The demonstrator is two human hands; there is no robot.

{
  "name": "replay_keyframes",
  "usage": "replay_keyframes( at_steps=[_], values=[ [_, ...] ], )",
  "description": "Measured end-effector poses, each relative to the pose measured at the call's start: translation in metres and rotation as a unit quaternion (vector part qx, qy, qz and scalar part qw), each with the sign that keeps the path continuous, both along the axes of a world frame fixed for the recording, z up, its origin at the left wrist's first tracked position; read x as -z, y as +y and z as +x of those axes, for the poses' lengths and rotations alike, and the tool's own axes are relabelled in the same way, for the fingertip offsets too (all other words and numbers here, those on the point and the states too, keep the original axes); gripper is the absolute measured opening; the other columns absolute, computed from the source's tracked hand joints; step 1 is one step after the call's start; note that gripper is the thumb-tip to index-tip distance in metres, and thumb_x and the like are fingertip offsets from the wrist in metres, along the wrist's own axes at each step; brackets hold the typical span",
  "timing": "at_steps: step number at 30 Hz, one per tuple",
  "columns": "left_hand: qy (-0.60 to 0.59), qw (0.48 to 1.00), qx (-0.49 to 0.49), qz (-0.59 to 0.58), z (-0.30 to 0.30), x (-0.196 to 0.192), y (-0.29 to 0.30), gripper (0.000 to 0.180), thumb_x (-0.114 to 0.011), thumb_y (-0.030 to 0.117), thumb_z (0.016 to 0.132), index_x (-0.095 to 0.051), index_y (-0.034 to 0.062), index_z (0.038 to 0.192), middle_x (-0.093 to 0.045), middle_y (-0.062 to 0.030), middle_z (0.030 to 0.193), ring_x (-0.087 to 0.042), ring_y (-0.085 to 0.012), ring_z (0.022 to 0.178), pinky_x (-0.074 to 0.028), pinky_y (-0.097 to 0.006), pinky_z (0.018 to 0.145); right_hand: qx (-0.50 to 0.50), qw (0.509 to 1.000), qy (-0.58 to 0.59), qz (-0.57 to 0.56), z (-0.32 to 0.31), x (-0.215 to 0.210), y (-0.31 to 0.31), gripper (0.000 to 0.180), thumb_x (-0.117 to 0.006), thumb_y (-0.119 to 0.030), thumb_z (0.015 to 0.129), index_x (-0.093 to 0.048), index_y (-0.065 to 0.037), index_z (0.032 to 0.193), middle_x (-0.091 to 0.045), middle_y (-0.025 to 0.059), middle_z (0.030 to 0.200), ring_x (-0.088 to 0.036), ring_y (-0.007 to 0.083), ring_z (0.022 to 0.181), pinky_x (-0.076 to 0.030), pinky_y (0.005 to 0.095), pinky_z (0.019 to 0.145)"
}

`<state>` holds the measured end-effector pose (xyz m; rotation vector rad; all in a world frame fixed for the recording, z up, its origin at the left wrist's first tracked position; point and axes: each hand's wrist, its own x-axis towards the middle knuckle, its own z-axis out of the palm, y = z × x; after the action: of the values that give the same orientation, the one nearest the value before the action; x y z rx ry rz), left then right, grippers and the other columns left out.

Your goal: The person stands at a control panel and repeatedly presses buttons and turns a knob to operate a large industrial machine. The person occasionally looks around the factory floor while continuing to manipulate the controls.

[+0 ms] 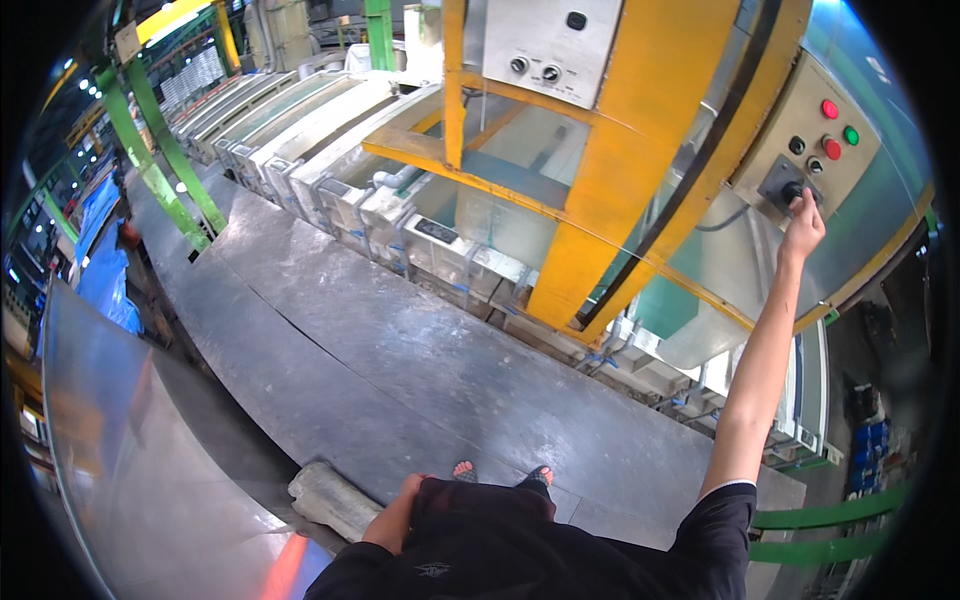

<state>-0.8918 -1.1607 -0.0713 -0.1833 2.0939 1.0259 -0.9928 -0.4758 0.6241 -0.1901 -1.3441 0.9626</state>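
My right arm reaches up to a metal control panel point(770, 150) on the right. There, my right hand point(803, 228) is closed around a black joystick point(792, 190) set on a dark square plate. Above the joystick sit red buttons point(829, 109), a green button point(851, 135) and black knobs point(797, 145). My left hand point(410, 487) rests low by my waist, next to my dark shorts. Its fingers are mostly hidden, so whether they are open or closed does not show.
A yellow steel frame point(625, 150) carries the panel and a second grey control box point(545, 50). Behind it runs a row of open tanks point(290, 130) with pipes. I stand on a grey plate walkway point(330, 330). Green posts point(150, 160) rise at left; a shiny sheet point(150, 450) lies lower left.
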Motion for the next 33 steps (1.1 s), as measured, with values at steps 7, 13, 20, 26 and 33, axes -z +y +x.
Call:
replay_keyframes(
  at_steps=[7, 13, 20, 26, 33],
  values=[
    [-0.072, 0.994, -0.048, 0.060, -0.005, -0.030, -0.005, 0.042, -0.066, 0.038, 0.072, -0.064, 0.0016, 0.092, -0.065, -0.0130, 0.084, -0.060, -0.0178, 0.080, -0.046, -0.032, 0.070, 0.019, 1.000, 0.019, 0.010, -0.003, -0.001, -0.008, 0.029, -0.059, -0.014, 0.082, -0.055, -0.002, 0.055, -0.050, -0.0015, 0.057, -0.044, 0.0057, 0.056, -0.033, 0.0203, 0.053],
    [-0.030, 0.999, 0.002, -0.029, -0.007, -0.067, 0.008, 0.038, -0.066, 0.034, 0.073, -0.064, 0.0012, 0.092, -0.065, -0.0123, 0.084, -0.059, -0.0171, 0.078, -0.046, -0.031, 0.070, -0.017, 0.999, 0.030, 0.021, -0.003, 0.000, -0.005, 0.031, -0.059, -0.015, 0.082, -0.054, -0.001, 0.054, -0.050, -0.0011, 0.056, -0.045, 0.0066, 0.056, -0.034, 0.0208, 0.054],
    [-0.066, 0.997, -0.045, 0.004, -0.002, -0.068, 0.005, 0.035, -0.064, 0.030, 0.075, -0.063, -0.0008, 0.092, -0.064, -0.0122, 0.086, -0.059, -0.0152, 0.078, -0.046, -0.030, 0.070, 0.006, 1.000, 0.014, 0.014, -0.001, 0.000, 0.000, 0.030, -0.060, -0.016, 0.081, -0.057, 0.000, 0.056, -0.052, 0.0004, 0.056, -0.045, 0.0067, 0.056, -0.035, 0.0211, 0.056],
    [-0.042, 0.999, -0.018, -0.018, -0.004, -0.149, 0.029, 0.030, -0.062, 0.024, 0.078, -0.062, -0.0010, 0.094, -0.064, -0.0110, 0.085, -0.058, -0.0149, 0.077, -0.046, -0.030, 0.068, -0.001, 1.000, 0.020, 0.021, -0.001, -0.001, -0.007, 0.031, -0.059, -0.015, 0.081, -0.057, 0.001, 0.054, -0.051, 0.0007, 0.054, -0.046, 0.0070, 0.055, -0.035, 0.0211, 0.055],
    [-0.045, 0.999, -0.030, 0.003, -0.003, -0.149, 0.028, 0.027, -0.061, 0.022, 0.078, -0.062, -0.0011, 0.093, -0.064, -0.0094, 0.084, -0.057, -0.0147, 0.076, -0.046, -0.029, 0.068, 0.010, 0.999, 0.019, 0.025, -0.001, -0.002, -0.007, 0.032, -0.059, -0.015, 0.081, -0.056, 0.000, 0.053, -0.050, -0.0003, 0.054, -0.045, 0.0065, 0.054, -0.035, 0.0210, 0.055]
  ],
)
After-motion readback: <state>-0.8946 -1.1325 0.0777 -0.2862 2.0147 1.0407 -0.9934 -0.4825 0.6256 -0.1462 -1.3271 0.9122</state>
